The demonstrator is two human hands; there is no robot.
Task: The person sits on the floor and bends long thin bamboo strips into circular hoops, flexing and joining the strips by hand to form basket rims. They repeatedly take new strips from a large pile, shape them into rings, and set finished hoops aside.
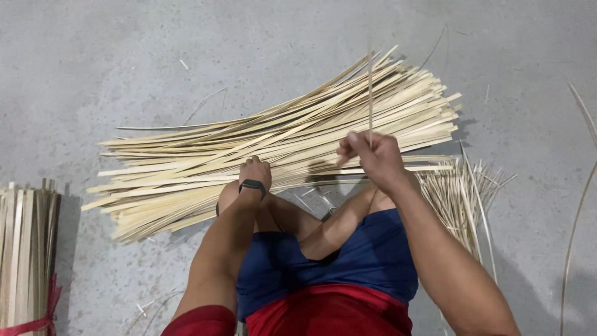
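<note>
The person sits on the concrete floor [124, 56] with legs folded, and the right hand [373, 158] has its fingers [356, 142] pinched shut around one thin bamboo strip [370, 93] that stands nearly upright, its top reaching past the far edge of the big loose pile of flat strips [280, 143] spread across the floor in front of the knees. The left hand [255, 173], a black band [252, 186] on its wrist, rests on the near edge of that pile, fingers curled down onto the strips; whether it actually grips one cannot be told. Risks, as a judgement: the upright strip is long and slender, so a hard bend or a twist in the pinch could snap or splinter it, and its raw edges could cut the bare fingers; the pile is fanned and unbound, so a pull from the left hand could drag neighbours out of line or scatter them. Counts: one strip held up, one large loose pile with far too many strips to number, one bundle tied with red cord [28, 249] at the left edge, one heap of finer slivers [460, 193] beside the right knee, and a couple of stray long slivers [578, 205] at the far right
</note>
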